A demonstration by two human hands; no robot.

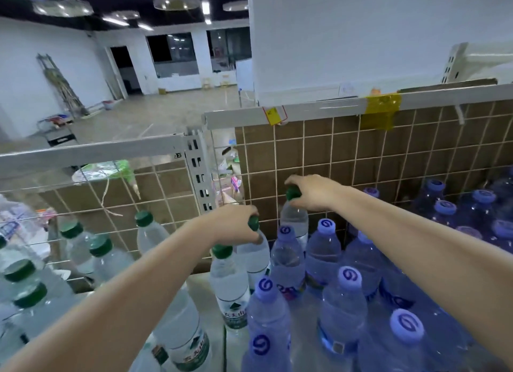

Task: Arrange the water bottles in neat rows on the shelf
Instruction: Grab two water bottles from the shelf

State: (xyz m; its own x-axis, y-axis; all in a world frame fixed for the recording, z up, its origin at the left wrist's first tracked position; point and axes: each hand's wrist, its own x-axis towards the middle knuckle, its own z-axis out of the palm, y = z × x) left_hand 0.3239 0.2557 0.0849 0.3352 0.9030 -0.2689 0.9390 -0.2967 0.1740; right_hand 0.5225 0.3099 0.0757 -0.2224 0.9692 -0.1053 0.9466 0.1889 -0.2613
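Observation:
Clear water bottles crowd the shelf. My left hand (pixel 231 224) grips the green cap of one clear bottle (pixel 254 253) near the shelf's back. My right hand (pixel 312 192) is closed over the green cap of another clear bottle (pixel 294 221), standing against the wire grid. A third green-capped bottle (pixel 230 285) stands just in front of the left hand. Several blue-tinted bottles with lilac caps (pixel 344 296) stand to the right. More green-capped bottles (pixel 105 257) stand on the left.
A wire grid backed by brown cardboard (pixel 361 155) closes the rear of the shelf. A white slotted upright (pixel 198 171) divides the left and right bays. A white rail with yellow tape (pixel 381 108) runs along the top. Beyond lies an open room.

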